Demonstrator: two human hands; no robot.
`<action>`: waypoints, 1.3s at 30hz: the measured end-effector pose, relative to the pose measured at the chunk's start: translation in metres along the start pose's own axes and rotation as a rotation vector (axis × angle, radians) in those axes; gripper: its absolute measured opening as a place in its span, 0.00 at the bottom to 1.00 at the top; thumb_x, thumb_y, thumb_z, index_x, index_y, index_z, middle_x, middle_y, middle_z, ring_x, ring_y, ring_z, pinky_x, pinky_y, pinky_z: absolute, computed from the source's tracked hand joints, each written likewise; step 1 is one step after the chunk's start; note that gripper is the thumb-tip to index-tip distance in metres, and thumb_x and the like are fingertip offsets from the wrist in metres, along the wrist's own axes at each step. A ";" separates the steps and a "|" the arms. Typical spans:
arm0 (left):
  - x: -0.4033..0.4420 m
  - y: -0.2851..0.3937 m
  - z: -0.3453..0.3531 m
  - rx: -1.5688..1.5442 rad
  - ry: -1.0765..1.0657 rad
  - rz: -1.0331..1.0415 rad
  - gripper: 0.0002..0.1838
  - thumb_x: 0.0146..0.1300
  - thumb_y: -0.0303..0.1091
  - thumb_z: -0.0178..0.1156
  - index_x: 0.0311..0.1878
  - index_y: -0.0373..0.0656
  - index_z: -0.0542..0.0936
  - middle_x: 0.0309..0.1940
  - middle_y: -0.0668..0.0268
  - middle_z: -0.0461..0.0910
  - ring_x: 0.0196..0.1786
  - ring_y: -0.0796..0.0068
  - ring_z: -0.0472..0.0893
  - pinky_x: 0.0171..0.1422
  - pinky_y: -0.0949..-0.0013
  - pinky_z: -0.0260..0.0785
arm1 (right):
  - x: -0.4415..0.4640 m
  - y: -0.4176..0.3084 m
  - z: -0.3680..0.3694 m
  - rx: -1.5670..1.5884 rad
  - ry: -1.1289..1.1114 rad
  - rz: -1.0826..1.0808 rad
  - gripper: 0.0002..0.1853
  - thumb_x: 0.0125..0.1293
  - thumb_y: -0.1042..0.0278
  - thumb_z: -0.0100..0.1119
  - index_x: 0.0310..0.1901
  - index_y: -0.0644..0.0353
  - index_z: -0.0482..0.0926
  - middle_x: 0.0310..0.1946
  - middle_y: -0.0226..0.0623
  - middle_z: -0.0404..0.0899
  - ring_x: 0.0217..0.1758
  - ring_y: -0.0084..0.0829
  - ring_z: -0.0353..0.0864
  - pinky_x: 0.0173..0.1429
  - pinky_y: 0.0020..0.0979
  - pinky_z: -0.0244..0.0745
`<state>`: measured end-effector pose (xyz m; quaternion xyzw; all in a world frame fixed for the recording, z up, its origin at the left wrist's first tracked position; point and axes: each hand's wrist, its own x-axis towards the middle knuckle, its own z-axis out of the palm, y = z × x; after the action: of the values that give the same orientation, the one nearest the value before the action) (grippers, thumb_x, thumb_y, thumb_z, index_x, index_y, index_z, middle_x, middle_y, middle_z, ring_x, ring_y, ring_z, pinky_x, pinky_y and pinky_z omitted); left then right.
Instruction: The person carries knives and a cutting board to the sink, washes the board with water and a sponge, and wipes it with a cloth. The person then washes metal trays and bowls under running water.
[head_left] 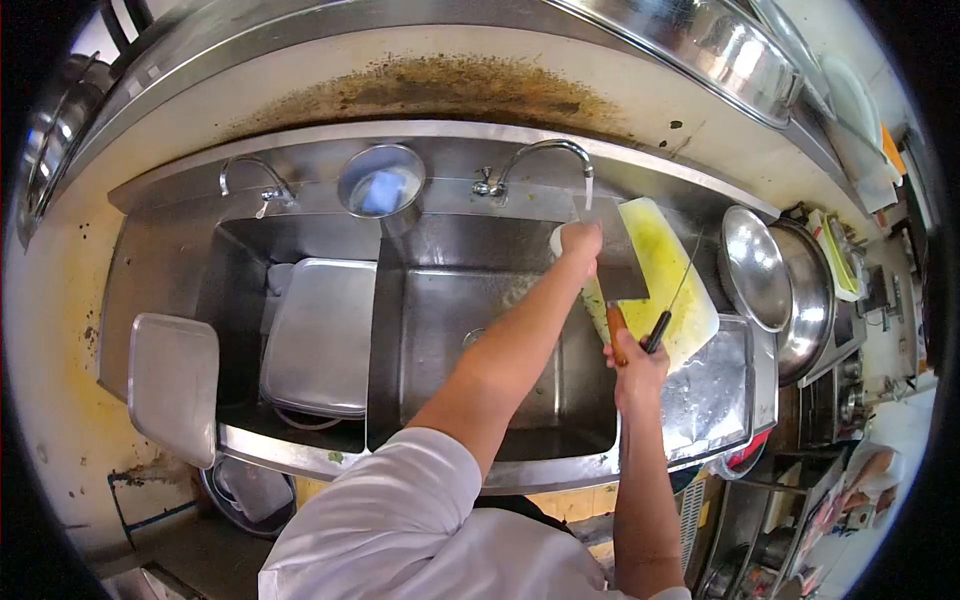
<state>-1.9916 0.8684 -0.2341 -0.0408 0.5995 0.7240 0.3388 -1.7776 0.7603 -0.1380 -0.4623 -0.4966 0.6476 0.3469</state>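
The person's right hand grasps two handles together, those of a broad rectangular steel cleaver with a brown wooden handle and a slim black-handled knife, both above a yellow-stained white cutting board. The left hand curls beside the cleaver's blade; what it grips cannot be told. Running water could slicken that shared grip, letting either blade twist and nick the left fingers.

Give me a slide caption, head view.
By a running tap, the right hand holds a cleaver and a knife, the left hand near the cleaver.
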 end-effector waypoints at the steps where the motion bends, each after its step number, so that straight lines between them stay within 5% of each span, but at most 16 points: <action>1: 0.031 -0.013 0.012 0.039 0.044 0.040 0.15 0.63 0.36 0.67 0.42 0.31 0.84 0.40 0.50 0.85 0.43 0.57 0.85 0.48 0.52 0.75 | -0.009 0.002 -0.006 0.032 0.045 0.026 0.12 0.65 0.76 0.68 0.39 0.62 0.71 0.30 0.37 0.79 0.25 0.32 0.83 0.26 0.29 0.73; 8: 0.054 0.028 0.024 0.428 0.139 0.419 0.15 0.62 0.39 0.66 0.36 0.32 0.86 0.36 0.40 0.85 0.44 0.42 0.85 0.50 0.49 0.76 | -0.064 -0.019 -0.047 0.173 0.087 0.065 0.14 0.64 0.78 0.68 0.39 0.60 0.68 0.30 0.38 0.78 0.26 0.35 0.84 0.26 0.31 0.75; 14: 0.028 0.073 -0.029 0.726 0.141 0.501 0.19 0.63 0.49 0.62 0.34 0.40 0.87 0.33 0.45 0.85 0.41 0.44 0.86 0.47 0.45 0.75 | -0.081 -0.019 -0.071 0.185 0.147 0.069 0.16 0.62 0.80 0.68 0.40 0.60 0.66 0.30 0.43 0.80 0.26 0.39 0.84 0.26 0.34 0.75; 16: 0.015 0.089 -0.054 0.829 0.226 0.675 0.14 0.58 0.43 0.66 0.29 0.42 0.86 0.30 0.49 0.85 0.40 0.44 0.84 0.47 0.45 0.74 | -0.085 -0.023 -0.074 0.166 0.162 0.081 0.17 0.62 0.80 0.68 0.40 0.59 0.65 0.30 0.44 0.80 0.26 0.39 0.84 0.26 0.34 0.77; 18: 0.023 0.097 -0.092 0.869 0.338 1.260 0.07 0.52 0.36 0.68 0.30 0.43 0.85 0.31 0.54 0.82 0.41 0.45 0.81 0.50 0.47 0.73 | -0.089 -0.023 -0.079 0.178 0.168 0.083 0.17 0.62 0.80 0.68 0.40 0.59 0.65 0.31 0.44 0.80 0.27 0.39 0.84 0.27 0.34 0.77; 20: 0.028 0.111 -0.119 0.845 0.434 1.393 0.10 0.50 0.32 0.68 0.37 0.43 0.83 0.34 0.56 0.79 0.44 0.47 0.78 0.52 0.46 0.71 | -0.092 -0.022 -0.085 0.184 0.170 0.092 0.18 0.62 0.80 0.68 0.40 0.59 0.65 0.31 0.45 0.80 0.27 0.39 0.85 0.26 0.33 0.77; 24: 0.074 0.103 -0.168 0.973 0.421 1.201 0.20 0.57 0.33 0.66 0.53 0.41 0.81 0.46 0.52 0.83 0.53 0.45 0.80 0.59 0.50 0.72 | -0.102 -0.025 -0.090 0.084 0.209 0.117 0.18 0.62 0.77 0.70 0.43 0.63 0.66 0.32 0.44 0.79 0.29 0.37 0.85 0.28 0.33 0.79; 26: 0.071 0.106 -0.177 1.049 0.149 0.713 0.20 0.60 0.34 0.65 0.56 0.40 0.81 0.47 0.50 0.84 0.53 0.47 0.82 0.60 0.52 0.73 | -0.104 -0.019 -0.095 0.092 0.196 0.143 0.18 0.62 0.78 0.70 0.43 0.63 0.66 0.33 0.42 0.79 0.29 0.39 0.85 0.28 0.34 0.77; 32: 0.054 0.097 -0.216 1.301 -0.080 1.170 0.15 0.62 0.33 0.63 0.52 0.40 0.82 0.43 0.52 0.83 0.49 0.48 0.81 0.58 0.53 0.73 | -0.119 -0.015 -0.102 0.097 0.178 0.121 0.19 0.61 0.77 0.72 0.41 0.62 0.66 0.31 0.40 0.78 0.29 0.36 0.86 0.28 0.33 0.77; 39: -0.004 0.090 -0.218 1.574 0.042 1.149 0.23 0.60 0.34 0.66 0.59 0.40 0.80 0.59 0.51 0.75 0.61 0.48 0.74 0.68 0.49 0.66 | -0.150 -0.012 -0.122 0.147 0.171 0.119 0.18 0.63 0.76 0.71 0.38 0.62 0.66 0.29 0.41 0.79 0.29 0.34 0.85 0.28 0.31 0.77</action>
<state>-2.1132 0.6666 -0.2175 0.4832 0.8462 0.1703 -0.1463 -1.6128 0.6664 -0.0976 -0.5179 -0.3882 0.6599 0.3817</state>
